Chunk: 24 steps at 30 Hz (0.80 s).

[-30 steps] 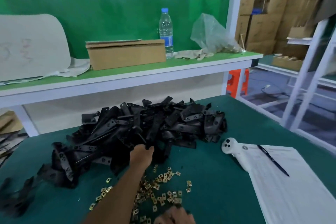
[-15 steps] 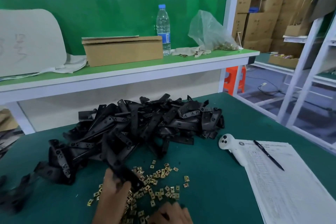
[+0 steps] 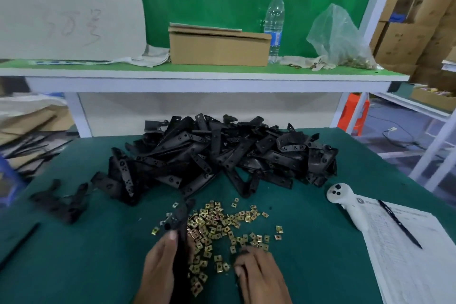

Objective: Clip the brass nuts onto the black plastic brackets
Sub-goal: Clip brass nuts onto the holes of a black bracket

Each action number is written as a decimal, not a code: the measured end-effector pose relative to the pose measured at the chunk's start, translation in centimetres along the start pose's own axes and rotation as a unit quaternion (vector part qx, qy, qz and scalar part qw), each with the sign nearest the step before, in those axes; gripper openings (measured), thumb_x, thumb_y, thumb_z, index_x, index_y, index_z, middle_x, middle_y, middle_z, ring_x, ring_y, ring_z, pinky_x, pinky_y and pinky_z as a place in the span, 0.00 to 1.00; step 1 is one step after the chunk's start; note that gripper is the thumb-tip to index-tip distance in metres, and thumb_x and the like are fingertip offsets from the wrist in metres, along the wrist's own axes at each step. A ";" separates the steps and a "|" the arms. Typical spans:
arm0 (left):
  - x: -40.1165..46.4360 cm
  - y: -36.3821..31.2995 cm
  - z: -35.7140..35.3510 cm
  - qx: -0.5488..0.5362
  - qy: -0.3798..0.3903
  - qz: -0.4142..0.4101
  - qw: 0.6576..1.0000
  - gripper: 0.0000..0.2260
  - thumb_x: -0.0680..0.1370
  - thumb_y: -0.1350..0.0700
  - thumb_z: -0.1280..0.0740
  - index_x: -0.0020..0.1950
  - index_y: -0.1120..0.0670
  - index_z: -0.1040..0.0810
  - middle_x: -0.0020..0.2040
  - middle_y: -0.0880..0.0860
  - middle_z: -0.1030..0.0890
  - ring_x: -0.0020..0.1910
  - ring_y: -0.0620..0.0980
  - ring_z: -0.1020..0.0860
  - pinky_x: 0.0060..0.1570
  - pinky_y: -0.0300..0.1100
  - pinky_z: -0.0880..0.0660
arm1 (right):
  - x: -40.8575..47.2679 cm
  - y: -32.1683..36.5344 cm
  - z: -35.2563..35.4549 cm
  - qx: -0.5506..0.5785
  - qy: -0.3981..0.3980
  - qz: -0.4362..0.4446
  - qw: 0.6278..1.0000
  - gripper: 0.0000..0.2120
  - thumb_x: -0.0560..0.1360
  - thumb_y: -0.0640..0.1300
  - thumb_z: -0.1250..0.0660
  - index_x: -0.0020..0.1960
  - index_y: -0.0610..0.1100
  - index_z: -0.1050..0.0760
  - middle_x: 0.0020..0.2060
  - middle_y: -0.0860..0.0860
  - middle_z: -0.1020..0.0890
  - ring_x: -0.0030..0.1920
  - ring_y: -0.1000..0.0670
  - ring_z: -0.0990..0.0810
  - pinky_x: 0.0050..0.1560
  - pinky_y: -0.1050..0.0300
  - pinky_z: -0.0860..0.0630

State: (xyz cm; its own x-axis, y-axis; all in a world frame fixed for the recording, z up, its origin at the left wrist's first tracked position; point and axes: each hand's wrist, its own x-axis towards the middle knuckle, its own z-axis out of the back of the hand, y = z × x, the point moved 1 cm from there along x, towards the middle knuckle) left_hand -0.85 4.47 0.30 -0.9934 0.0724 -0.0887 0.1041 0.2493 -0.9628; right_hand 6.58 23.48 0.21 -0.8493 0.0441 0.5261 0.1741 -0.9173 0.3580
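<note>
Big bracket pile (image 3: 222,155) behind nuts (image 3: 222,227), controller (image 3: 345,205) and paper (image 3: 407,254) off right. Left hand (image 3: 160,266) gripping one bracket (image 3: 179,219) upright; right hand (image 3: 259,274) fingers curled down on nuts, can't tell if holding any.

The worktop (image 3: 320,266) is showing a matt, felt-like green cloth cover. Just beyond the brass nuts (image 3: 217,227), which are glinting as shiny yellow metal, the brackets (image 3: 222,155) are lying as dull black plastic with a faint sheen. To the nuts' right, a controller (image 3: 345,207) is looking like smooth white plastic, beside matt printed paper (image 3: 407,266). Far behind the nuts, a box (image 3: 218,47) is showing plain matt cardboard, and a bottle (image 3: 274,24) is gleaming as clear plastic.
</note>
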 end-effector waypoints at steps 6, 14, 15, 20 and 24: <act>0.0 -0.5 1.2 -0.198 0.004 0.048 0.979 0.15 0.74 0.55 0.33 0.56 0.61 0.19 0.34 0.58 0.23 0.27 0.53 0.26 0.27 0.43 0.27 | 3.1 0.2 -1.1 0.047 0.070 -0.019 0.996 0.06 0.82 0.43 0.37 0.48 0.51 0.27 0.72 0.53 0.28 0.71 0.51 0.28 0.67 0.53 0.30; -0.3 -1.2 1.0 -0.302 0.083 0.052 0.948 0.31 0.70 0.70 0.33 0.68 0.45 0.22 0.59 0.57 0.16 0.36 0.51 0.22 0.35 0.46 0.22 | 6.9 1.0 -4.6 0.053 0.147 0.052 0.986 0.06 0.84 0.45 0.41 0.59 0.50 0.27 0.68 0.57 0.26 0.64 0.58 0.32 0.64 0.64 0.35; -0.2 -1.4 0.9 -0.311 0.078 0.051 0.946 0.33 0.69 0.71 0.33 0.68 0.44 0.21 0.55 0.57 0.17 0.34 0.51 0.25 0.32 0.45 0.26 | 7.0 0.8 -4.9 0.041 0.153 0.068 0.985 0.06 0.83 0.46 0.39 0.59 0.50 0.27 0.65 0.58 0.26 0.63 0.57 0.32 0.64 0.61 0.34; -0.7 -2.8 1.0 -0.312 0.132 0.090 0.937 0.23 0.79 0.40 0.36 0.70 0.50 0.22 0.46 0.55 0.23 0.34 0.49 0.31 0.34 0.42 0.32 | 7.5 -0.3 -4.8 0.021 0.171 0.065 0.983 0.12 0.82 0.52 0.37 0.64 0.59 0.31 0.56 0.63 0.28 0.57 0.58 0.34 0.54 0.61 0.38; -0.8 -2.2 1.2 -0.305 0.202 0.112 0.924 0.29 0.79 0.33 0.43 0.74 0.47 0.26 0.49 0.53 0.24 0.39 0.49 0.31 0.41 0.43 0.31 | 7.1 -0.2 -4.9 0.024 0.190 0.090 0.977 0.15 0.82 0.51 0.38 0.69 0.55 0.29 0.60 0.59 0.28 0.61 0.55 0.32 0.61 0.58 0.32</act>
State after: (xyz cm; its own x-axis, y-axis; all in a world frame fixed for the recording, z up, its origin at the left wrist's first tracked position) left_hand -0.30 2.75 2.17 -0.8580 0.5116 -0.0471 0.4347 0.6741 -0.5972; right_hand -1.96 22.08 0.07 -0.9246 -0.2752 0.2635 0.3539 -0.8768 0.3257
